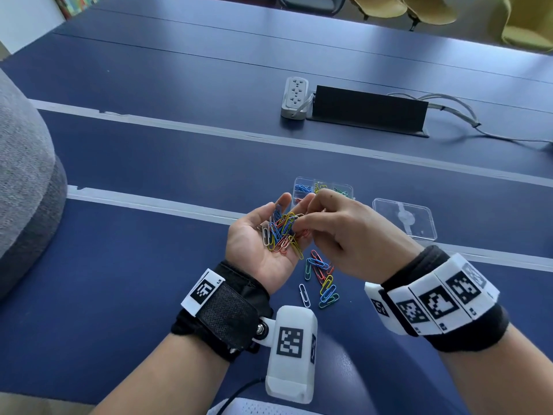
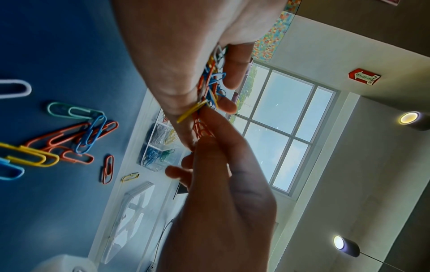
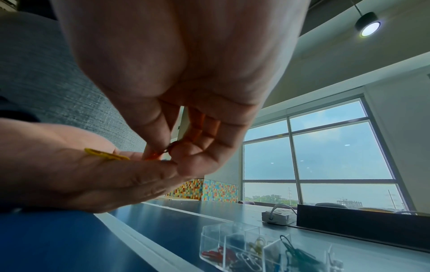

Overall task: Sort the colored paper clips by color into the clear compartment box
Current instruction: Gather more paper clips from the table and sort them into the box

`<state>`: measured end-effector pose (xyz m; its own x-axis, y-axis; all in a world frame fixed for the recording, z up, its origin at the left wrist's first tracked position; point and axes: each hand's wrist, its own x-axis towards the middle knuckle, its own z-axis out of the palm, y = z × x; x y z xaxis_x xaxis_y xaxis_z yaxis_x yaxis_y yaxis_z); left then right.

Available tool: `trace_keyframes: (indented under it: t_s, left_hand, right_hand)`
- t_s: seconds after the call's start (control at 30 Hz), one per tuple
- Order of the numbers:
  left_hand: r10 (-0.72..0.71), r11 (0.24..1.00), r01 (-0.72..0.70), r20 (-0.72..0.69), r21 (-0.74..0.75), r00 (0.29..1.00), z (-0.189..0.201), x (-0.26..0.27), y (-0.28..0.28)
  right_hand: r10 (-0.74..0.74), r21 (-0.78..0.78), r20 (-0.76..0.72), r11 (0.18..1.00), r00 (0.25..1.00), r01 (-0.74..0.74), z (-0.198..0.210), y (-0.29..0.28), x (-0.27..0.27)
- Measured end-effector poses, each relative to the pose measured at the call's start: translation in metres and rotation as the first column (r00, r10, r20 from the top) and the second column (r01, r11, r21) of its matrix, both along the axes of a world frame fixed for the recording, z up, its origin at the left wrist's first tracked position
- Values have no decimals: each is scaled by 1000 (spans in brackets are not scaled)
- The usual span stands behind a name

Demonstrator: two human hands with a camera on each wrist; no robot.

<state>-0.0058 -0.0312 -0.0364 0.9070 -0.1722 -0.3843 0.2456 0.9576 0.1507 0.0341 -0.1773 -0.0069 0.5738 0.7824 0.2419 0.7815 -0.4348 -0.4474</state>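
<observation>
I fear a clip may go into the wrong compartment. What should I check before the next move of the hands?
1. The left hand cups the mixed clips: ok.
2. The right hand pinches a red clip: ok.
3. Only one clip pinched: cannot tell, the fingers hide it.
4. The compartment box is open, lid beside it: ok.
5. The red compartment is identified: ok.
6. The loose clips on the table are sorted: not ok.

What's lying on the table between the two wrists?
Loose paper clips lie there on the blue table: red, blue, yellow, green, one white. The head view shows them best.
</observation>
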Motion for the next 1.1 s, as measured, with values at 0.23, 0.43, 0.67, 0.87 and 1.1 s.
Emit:
trace_keyframes:
  t_s: [0.23, 0.43, 0.67, 0.87, 1.1]
  left_hand:
    - [-4, 1000, 4, 31, 2, 999, -2, -3, 0]
    - [-15, 1000, 15, -2, 16, 1000, -7, -5, 0]
    - [-8, 1000, 8, -14, 14, 1000, -8, -5, 1]
    - [51, 998, -49, -62, 38, 997, -10, -4, 2]
    - [83, 997, -84, -73, 0, 994, -16, -4, 11]
  right_hand:
    - [30, -10, 29, 1000, 999, -30, -3, -4, 4]
    - [-34, -52, -12, 998, 999, 33, -9, -6, 1]
    - [-69, -58, 69, 996, 995, 73, -10, -4, -4]
    - [-102, -8, -28, 995, 994, 102, 0, 4, 7]
    - [-434, -180, -121, 894, 893, 410, -2, 17, 38]
